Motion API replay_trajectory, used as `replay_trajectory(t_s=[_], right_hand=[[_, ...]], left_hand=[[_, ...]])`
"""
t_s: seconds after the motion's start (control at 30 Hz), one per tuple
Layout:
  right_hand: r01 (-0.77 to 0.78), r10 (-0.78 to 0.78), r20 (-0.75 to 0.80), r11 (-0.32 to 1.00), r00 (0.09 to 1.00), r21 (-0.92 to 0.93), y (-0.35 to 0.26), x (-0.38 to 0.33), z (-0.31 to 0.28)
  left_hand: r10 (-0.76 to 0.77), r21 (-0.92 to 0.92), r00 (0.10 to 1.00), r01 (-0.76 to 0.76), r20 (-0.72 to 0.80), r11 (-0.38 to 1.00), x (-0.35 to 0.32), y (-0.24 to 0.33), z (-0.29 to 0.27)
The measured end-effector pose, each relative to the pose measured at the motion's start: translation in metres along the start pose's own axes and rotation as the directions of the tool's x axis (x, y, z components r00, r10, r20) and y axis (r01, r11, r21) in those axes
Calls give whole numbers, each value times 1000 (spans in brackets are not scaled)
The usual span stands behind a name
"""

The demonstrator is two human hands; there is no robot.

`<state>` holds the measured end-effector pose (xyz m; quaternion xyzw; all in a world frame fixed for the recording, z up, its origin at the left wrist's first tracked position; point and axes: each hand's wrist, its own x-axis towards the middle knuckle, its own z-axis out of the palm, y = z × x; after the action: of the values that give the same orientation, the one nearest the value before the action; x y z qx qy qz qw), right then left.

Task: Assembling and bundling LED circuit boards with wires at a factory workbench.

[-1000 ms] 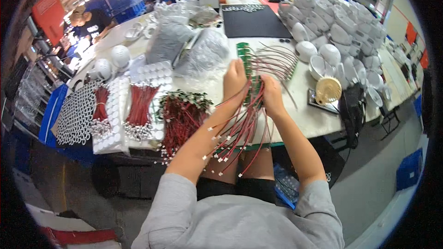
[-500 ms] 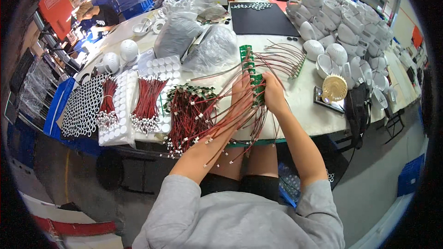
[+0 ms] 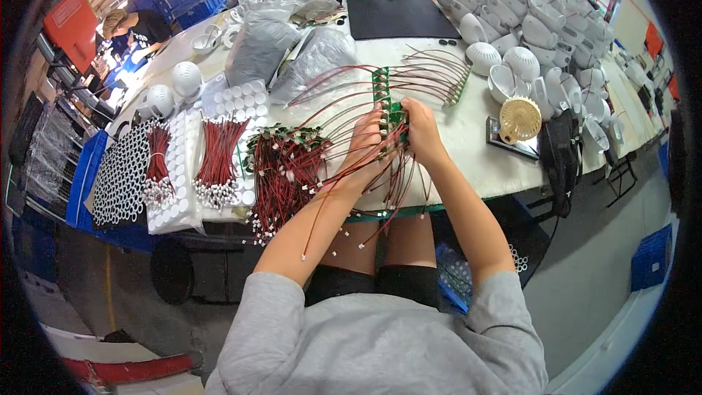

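Note:
Both my hands are closed at the table's front, over a strip of green circuit boards with thin red and dark wires fanning out. My left hand grips the strip's near part from the left, with wires running over its fingers and wrist. From the right, my right hand pinches a green board section beside it; whether that is joined to the strip I cannot tell. White plugs tip the wires hanging toward my lap. Left of my hands lies a heap of wired boards. Another wired board strip rests to the right.
Tied wire bundles lie on white round caps at the left, beside a sheet of white rings. Plastic bags and a black mat are farther back. White housings pile up right, near a cream ribbed cup.
The view has shifted a little. My hands have drawn closer together around the boards, and wires now spread farther to the left. Across the table, another person's arm now reaches out to the right.

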<state>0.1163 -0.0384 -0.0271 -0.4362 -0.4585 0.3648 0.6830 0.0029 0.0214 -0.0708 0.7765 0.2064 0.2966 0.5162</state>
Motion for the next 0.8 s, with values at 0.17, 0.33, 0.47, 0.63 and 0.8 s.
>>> replay_trajectory(t_s=[0.17, 0.33, 0.47, 0.63, 0.8], right_hand=[[-277, 285, -3, 933, 958, 231, 2, 3, -4], [-158, 167, -39, 973, 985, 166, 7, 3, -9], [-197, 201, 1, 963, 980, 182, 3, 2, -6], [-182, 184, -3, 974, 983, 138, -5, -4, -3], [-204, 164, 170, 946, 972, 251, -21, 2, -18]], left_hand=[[177, -35, 918, -202, -356, 979, 9, 24, 13], [-297, -885, 913, -126, -280, 448, 21, 36, 26], [-160, -359, 822, -57, -546, 932, 15, 32, 16], [-58, 146, 821, 170, -567, 975, 22, 30, 6], [-190, -840, 948, -119, -254, 529, 31, -11, -23]])
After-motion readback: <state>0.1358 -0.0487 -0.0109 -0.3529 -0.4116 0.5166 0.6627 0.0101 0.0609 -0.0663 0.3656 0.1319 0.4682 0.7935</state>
